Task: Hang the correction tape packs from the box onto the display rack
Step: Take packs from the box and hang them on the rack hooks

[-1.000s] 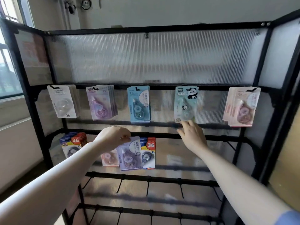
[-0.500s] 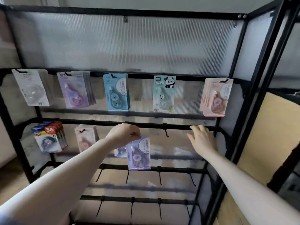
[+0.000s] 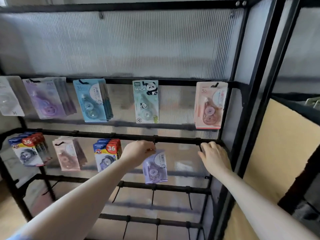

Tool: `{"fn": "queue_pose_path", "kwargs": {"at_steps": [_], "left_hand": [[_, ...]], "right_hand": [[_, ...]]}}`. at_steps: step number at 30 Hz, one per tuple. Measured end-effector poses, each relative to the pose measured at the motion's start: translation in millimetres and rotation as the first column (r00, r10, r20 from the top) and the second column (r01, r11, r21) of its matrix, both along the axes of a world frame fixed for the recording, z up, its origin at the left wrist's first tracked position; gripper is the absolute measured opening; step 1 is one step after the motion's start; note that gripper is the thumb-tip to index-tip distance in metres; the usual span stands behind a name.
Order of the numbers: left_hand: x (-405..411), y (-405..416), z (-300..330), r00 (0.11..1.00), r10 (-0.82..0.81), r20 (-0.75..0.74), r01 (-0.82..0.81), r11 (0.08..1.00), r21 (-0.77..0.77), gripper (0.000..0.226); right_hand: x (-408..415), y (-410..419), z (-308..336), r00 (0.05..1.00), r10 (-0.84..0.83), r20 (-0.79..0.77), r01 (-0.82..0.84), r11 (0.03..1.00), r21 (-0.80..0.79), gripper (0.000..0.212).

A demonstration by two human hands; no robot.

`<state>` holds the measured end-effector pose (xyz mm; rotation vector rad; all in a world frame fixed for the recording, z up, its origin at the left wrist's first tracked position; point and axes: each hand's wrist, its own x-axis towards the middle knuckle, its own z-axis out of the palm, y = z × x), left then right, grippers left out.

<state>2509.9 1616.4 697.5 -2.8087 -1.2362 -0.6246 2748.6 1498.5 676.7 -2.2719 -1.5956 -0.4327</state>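
I am seeing the left hand (image 3: 138,151) pinching the top of a lilac correction tape pack (image 3: 155,167), fingers curled on the card, holding it at the empty hook (image 3: 154,142) on the second rail, I judge to thread its hole. The right hand (image 3: 213,155), at 3 o'clock from the pack, is resting relaxed fingers on the last hook (image 3: 200,147). I am counting five hanging groups on the upper rail and three on the second.
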Motion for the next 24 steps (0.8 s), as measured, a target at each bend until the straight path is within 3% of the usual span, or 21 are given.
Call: {"fn": "queue_pose_path", "kwargs": {"at_steps": [24], "left_hand": [[10, 46, -24, 0.982, -0.117, -0.149, 0.117, 0.993, -0.008, 0.03]], "right_hand": [[15, 26, -31, 0.995, 0.074, -0.067, -0.073, 0.997, 0.011, 0.04]]}}
